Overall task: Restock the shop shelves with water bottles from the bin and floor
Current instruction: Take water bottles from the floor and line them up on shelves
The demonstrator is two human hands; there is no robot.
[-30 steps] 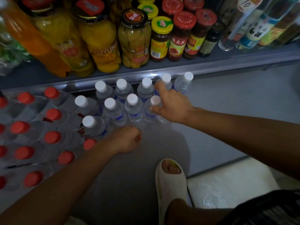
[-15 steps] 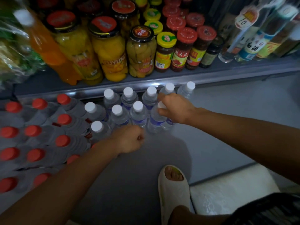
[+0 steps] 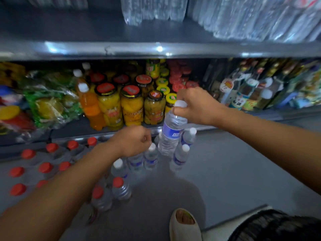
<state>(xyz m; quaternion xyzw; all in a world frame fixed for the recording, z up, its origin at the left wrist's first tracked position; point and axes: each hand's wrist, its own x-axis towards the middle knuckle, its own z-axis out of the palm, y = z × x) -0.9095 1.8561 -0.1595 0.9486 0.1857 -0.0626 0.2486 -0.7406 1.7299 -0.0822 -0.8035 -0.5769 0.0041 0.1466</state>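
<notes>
Pinching only the neck below the cap, right hand [image 3: 196, 106] hangs one bottle [image 3: 171, 134] clear above the floor cluster [image 3: 151, 156]; left hand [image 3: 134, 141] is clenched there, contents unclear; risk: slip, toppling neighbours.

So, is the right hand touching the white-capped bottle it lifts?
Touching. The head view shows the right hand fingers closed around the white-capped bottle at its neck.

Grey floor [image 3: 234, 171], white-capped bottles [image 3: 151, 156] beside red-capped bottles [image 3: 46, 168], shelf [image 3: 73, 131] of jars [image 3: 132, 106]
</notes>
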